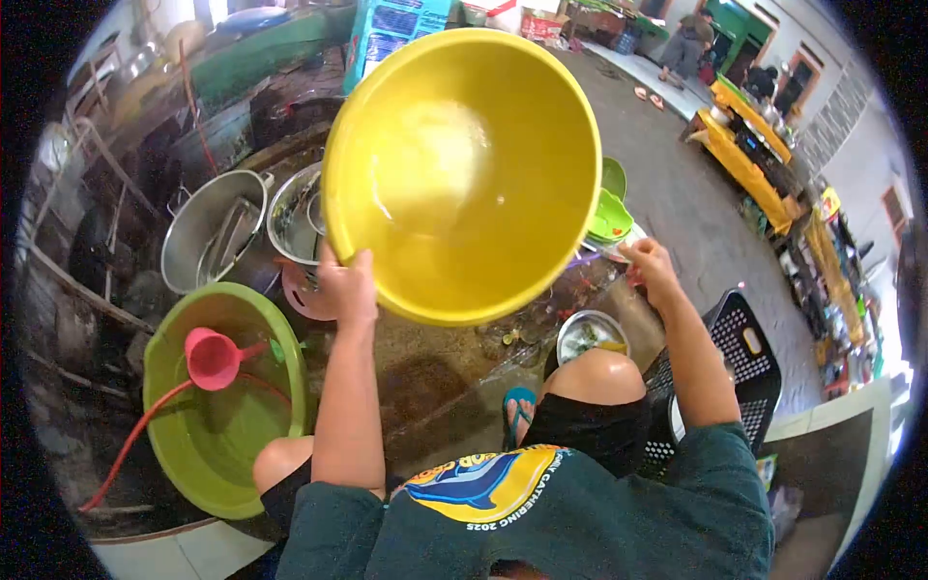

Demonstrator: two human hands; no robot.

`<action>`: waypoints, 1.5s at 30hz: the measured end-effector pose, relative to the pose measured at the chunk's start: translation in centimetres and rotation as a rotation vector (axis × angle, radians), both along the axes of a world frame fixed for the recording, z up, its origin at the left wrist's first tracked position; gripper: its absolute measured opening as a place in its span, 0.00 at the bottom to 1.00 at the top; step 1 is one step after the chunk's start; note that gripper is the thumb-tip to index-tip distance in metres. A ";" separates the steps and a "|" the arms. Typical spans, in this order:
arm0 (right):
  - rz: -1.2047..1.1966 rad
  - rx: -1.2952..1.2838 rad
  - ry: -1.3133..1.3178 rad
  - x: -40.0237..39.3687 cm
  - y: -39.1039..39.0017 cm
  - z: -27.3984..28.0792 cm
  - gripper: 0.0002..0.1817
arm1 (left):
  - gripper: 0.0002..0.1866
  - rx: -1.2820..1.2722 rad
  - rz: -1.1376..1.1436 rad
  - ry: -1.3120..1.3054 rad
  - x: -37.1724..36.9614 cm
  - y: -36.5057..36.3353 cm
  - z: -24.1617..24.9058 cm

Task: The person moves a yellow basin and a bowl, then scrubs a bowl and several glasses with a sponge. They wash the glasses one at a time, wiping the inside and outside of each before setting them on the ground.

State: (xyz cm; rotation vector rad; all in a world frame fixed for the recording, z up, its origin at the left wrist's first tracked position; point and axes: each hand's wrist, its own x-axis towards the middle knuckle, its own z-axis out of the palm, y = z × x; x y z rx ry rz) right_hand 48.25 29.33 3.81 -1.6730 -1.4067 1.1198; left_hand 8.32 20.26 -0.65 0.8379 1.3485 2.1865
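Observation:
A large yellow basin [464,184] is held up and tilted, its inside facing the camera. My left hand [348,288] grips its lower left rim, with the fingers partly hidden behind it. To the right of the basin, apart from its rim, is my right hand [651,266], its fingers bent beside some green bowls [610,215] and small items. Whether that hand holds anything is too small to tell. A metal bowl [592,335] with something inside lies near my right knee.
At the left, a green tub [217,435] holds a pink dipper [212,359] and a red hose. Metal pots [215,232] stand behind it. A black crate [749,353] is at my right. Farther back, a person [687,46] bends near tables with yellow cloths [744,169].

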 end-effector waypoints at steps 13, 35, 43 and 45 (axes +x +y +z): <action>0.760 -0.117 -0.087 -6.3 2.1 -6.2 0.14 | 0.13 0.179 0.230 1.054 1.6 -6.7 15.0; 0.857 0.031 0.468 -14.1 6.1 -6.0 0.22 | 0.15 0.085 0.698 0.812 -4.0 -7.2 16.3; 0.011 0.169 1.455 -5.8 4.2 0.2 0.20 | 0.28 0.200 -0.406 0.304 5.1 2.3 18.5; -0.164 0.252 1.456 -1.5 4.7 0.3 0.19 | 0.31 0.217 -0.668 0.249 8.6 3.0 19.4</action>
